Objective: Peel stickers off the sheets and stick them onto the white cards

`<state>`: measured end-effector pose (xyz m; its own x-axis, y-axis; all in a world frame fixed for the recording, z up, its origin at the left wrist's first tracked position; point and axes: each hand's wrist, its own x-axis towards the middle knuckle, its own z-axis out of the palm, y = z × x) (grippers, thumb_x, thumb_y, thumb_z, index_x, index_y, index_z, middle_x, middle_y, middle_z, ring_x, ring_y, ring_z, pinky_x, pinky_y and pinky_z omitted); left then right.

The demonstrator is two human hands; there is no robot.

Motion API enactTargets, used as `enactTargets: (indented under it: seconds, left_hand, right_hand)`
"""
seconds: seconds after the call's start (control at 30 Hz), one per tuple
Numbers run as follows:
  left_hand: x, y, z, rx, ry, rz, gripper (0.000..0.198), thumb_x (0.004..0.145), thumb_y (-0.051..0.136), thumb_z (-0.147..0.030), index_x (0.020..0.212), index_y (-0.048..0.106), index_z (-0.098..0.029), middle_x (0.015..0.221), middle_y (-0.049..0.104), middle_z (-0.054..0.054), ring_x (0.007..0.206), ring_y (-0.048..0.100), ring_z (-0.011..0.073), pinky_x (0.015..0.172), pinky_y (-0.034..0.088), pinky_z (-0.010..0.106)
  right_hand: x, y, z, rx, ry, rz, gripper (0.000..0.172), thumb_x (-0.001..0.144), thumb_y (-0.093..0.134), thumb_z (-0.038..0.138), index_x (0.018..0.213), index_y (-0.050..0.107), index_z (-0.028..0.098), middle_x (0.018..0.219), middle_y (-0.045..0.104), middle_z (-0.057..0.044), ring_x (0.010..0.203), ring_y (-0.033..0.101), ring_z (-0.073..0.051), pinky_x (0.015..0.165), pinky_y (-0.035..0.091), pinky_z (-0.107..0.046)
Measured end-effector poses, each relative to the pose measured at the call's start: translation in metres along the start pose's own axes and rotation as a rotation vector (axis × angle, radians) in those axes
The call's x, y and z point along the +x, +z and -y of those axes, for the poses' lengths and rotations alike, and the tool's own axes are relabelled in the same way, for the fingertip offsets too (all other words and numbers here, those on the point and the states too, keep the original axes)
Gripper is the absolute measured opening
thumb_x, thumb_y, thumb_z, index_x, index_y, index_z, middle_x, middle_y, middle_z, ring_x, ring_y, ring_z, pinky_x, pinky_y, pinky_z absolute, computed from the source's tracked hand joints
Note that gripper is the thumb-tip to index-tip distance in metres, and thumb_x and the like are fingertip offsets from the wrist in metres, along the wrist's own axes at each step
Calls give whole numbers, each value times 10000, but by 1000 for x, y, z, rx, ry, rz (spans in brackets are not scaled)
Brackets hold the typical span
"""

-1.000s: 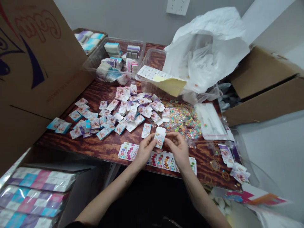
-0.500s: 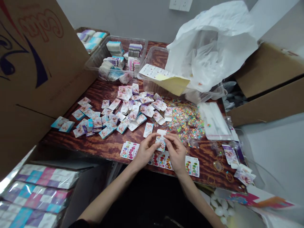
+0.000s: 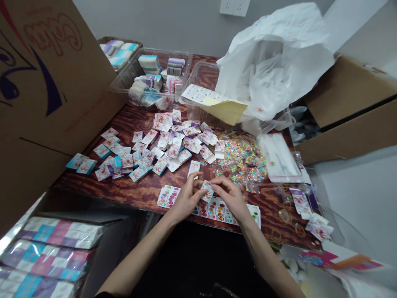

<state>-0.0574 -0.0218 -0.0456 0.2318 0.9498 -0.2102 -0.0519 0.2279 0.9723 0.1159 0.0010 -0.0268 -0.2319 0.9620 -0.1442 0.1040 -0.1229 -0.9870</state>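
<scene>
A small light-blue and white printed box (image 3: 206,191) is between my two hands over the front of the table. My left hand (image 3: 186,198) grips its left side with thumb and fingers. The fingers of my right hand (image 3: 230,198) pinch its upper right edge. Sheets of colourful nail stickers (image 3: 214,210) lie in a row under my hands, partly covered by them. Just beyond my left fingertips lies another light-blue box (image 3: 194,167), flat on the wood. A loose pile of similar boxes (image 3: 164,140) spreads out beyond it.
Small clear packets of coloured bits (image 3: 245,159) lie to the right of the boxes. White plastic sleeves (image 3: 279,159) and rubber bands (image 3: 284,216) are farther right. Clear tubs (image 3: 119,85) stand at the back; a large carton (image 3: 62,103) blocks the left.
The white flap that stood up at the top of the held box no longer shows. The box has tilted and shifted slightly left. My left fingers have spread a little.
</scene>
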Motion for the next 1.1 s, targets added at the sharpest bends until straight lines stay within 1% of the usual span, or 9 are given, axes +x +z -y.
enactTargets:
  seconds: [0.23,0.43,0.53,0.67,0.73,0.8,0.93,1.0,1.1]
  left_hand:
    - [-4,-1,-2,25,-15,88,500,878,601,-251,1336,401,-264,1077,606,56,805,635,168,610,548,246]
    - [-6,1,-3,-33,-38,77,506,862,623,-280,1326,420,-281,1063,587,53,775,638,168,540,555,229]
    - [-6,3,3,-74,-49,31,528,873,606,-310,1351,383,-292,1032,581,41,674,635,142,491,547,227]
    - [-5,-9,5,-40,-55,-14,416,882,583,-354,1264,474,-232,946,592,28,595,616,123,486,542,234]
    - [-9,-30,0,41,-17,-117,356,881,577,-366,1189,526,-197,909,606,31,641,620,137,522,545,236]
    - [-18,-58,-5,199,60,-329,359,884,570,-373,1191,536,-189,941,629,45,731,634,160,607,559,259]
    - [-47,-113,-7,809,110,-775,379,913,528,-335,1268,552,-204,1139,637,90,1024,623,243,923,499,389]
    - [-58,-128,-1,1009,132,-843,410,928,490,-292,1321,528,-182,1234,604,135,1157,565,288,1019,427,442]
    - [-64,-129,10,1142,230,-876,500,916,517,-282,1392,460,-138,1411,456,203,1333,404,341,1109,322,495]
  right_hand:
    - [4,0,-10,169,191,-92,235,661,792,364,718,670,172,638,600,26,578,494,-109,561,383,-236]
    - [3,2,-9,201,235,-139,244,641,801,363,635,656,167,549,555,38,504,436,-89,506,328,-227]
    - [-2,10,-9,132,139,-148,211,756,719,373,690,691,174,657,626,1,592,522,-123,577,402,-252]
    - [-7,18,-9,-47,-45,-65,214,881,586,321,990,724,199,1021,681,-64,936,614,-201,826,469,-323]
    - [-12,14,-10,-219,-77,-46,249,899,560,296,1094,686,205,1063,657,-76,978,601,-217,857,471,-352]
    - [-21,8,-14,-496,-107,8,256,882,591,287,1116,662,211,1032,642,-82,968,579,-242,856,470,-392]
    - [-46,-2,-26,-1016,-212,192,496,776,724,242,1250,582,210,1183,591,-124,1077,498,-323,899,434,-476]
    - [-52,-2,-32,-1123,-231,188,568,784,716,218,1318,528,177,1232,564,-148,1086,485,-330,891,437,-479]
    - [-44,1,-39,-1139,-252,152,530,844,660,253,1338,507,141,1178,572,-159,1057,489,-322,879,444,-474]
